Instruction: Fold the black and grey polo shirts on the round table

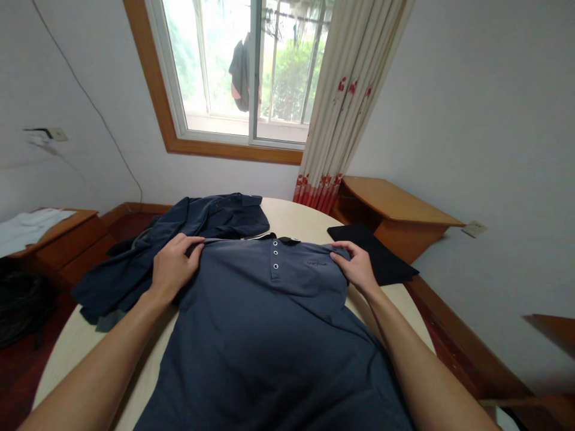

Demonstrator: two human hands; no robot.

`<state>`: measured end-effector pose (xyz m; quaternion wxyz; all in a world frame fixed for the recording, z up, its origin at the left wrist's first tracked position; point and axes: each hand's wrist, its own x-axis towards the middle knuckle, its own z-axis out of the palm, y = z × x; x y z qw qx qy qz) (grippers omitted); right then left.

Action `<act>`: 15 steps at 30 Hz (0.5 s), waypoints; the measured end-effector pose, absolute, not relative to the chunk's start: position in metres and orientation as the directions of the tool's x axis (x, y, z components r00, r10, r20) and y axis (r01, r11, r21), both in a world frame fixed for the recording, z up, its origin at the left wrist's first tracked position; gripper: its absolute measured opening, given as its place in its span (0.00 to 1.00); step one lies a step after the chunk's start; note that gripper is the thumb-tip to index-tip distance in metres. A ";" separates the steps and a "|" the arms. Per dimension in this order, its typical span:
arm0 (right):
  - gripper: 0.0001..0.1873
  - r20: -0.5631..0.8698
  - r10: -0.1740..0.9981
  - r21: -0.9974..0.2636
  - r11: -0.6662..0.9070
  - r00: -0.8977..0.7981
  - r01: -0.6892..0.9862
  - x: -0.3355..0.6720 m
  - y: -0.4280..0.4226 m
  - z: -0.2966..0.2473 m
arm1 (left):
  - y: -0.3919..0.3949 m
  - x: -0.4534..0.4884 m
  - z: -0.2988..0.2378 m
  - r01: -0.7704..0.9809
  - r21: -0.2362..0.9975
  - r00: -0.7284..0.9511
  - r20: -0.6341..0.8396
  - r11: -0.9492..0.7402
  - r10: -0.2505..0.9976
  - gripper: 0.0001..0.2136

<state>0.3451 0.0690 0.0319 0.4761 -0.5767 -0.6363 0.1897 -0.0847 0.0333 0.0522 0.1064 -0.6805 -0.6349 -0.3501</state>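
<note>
A dark grey-blue polo shirt stretches out in front of me, its buttoned placket facing up and its collar end at the far side. My left hand pinches the shirt's left shoulder between thumb and fingers. At the opposite shoulder, my right hand grips the fabric the same way. Between the two hands the shoulder line is held fairly straight. The shirt's lower part runs out of the bottom of the view.
A round pale table lies beneath the shirt. Dark blue clothes are heaped at its left, and a folded black cloth lies at its right. Beyond stand a wooden desk, a curtain and a window.
</note>
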 end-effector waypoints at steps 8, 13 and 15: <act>0.21 0.342 0.933 -0.515 0.084 0.115 0.853 0.369 0.065 0.033 | 0.012 -0.086 0.077 0.961 0.276 -0.151 0.628 -0.036 0.763 0.14; 0.23 0.015 1.000 -0.321 0.028 -0.025 0.947 0.372 0.062 0.032 | 0.008 -0.102 0.098 0.952 0.170 -0.282 0.169 0.254 0.944 0.13; 0.18 -0.032 0.999 -0.254 0.018 -0.027 0.967 0.372 0.059 0.031 | 0.006 -0.108 0.102 0.954 0.099 -0.291 0.074 0.283 0.954 0.15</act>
